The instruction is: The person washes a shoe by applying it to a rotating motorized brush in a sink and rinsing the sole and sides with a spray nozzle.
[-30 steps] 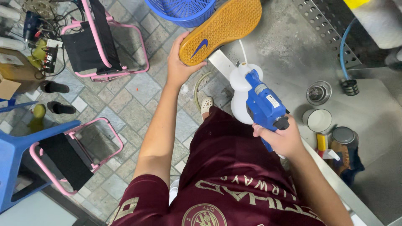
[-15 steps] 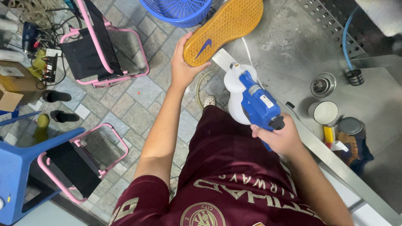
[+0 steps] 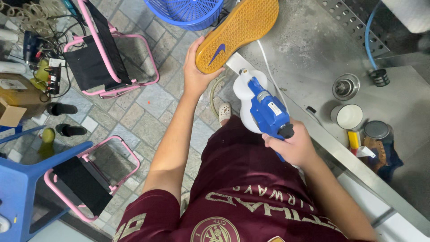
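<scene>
Left hand [image 3: 195, 67] grip closed on heel of shoe [image 3: 237, 33], tan sole up, over steel counter [image 3: 313, 49] edge. Right hand [image 3: 291, 145] grip wrapped round handle of blue/white sprayer [image 3: 260, 103], nozzle toward sole, near it. Blue basket [image 3: 186, 11] just beside shoe.

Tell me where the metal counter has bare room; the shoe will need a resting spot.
The counter lies bare between the shoe and the round drain. Crowded lower right: white cup, tin, yellow tube.
</scene>
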